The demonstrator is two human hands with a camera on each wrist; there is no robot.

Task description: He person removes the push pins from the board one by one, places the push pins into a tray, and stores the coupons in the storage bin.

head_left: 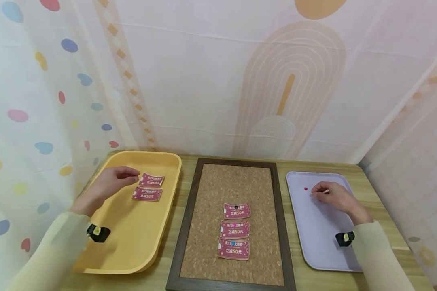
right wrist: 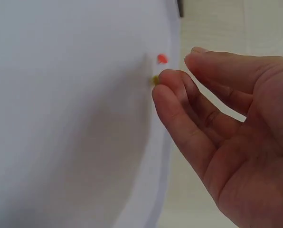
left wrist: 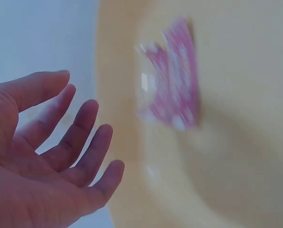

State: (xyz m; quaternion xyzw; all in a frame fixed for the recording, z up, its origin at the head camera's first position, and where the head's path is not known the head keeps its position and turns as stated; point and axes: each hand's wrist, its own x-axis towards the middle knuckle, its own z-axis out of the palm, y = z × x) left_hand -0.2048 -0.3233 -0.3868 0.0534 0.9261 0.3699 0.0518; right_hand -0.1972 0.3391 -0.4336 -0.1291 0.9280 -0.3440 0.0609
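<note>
My left hand (head_left: pixel 113 184) hovers over the yellow tray (head_left: pixel 132 258), fingers spread and apart in the left wrist view. Just beyond its fingertips lie two pink-red paper coupons (head_left: pixel 147 195), one above the other; they look blurred in the left wrist view. Over the lilac tray (head_left: pixel 324 254), my right hand (head_left: pixel 335 197) has loosely bent fingers, with a gap between thumb and forefinger and nothing visible held. Close to its fingertips are a red pushpin (right wrist: pixel 162 58) and a yellow pushpin (right wrist: pixel 155 80), the latter partly hidden by a finger.
Between the trays lies a dark-framed corkboard (head_left: pixel 207 202). Three coupons are pinned on it in a column: a top one (head_left: pixel 237 211) with a black pin, a middle one (head_left: pixel 236 231) with a pink pin, a bottom one (head_left: pixel 234 251) with a blue pin. A patterned curtain (head_left: pixel 196 81) hangs behind.
</note>
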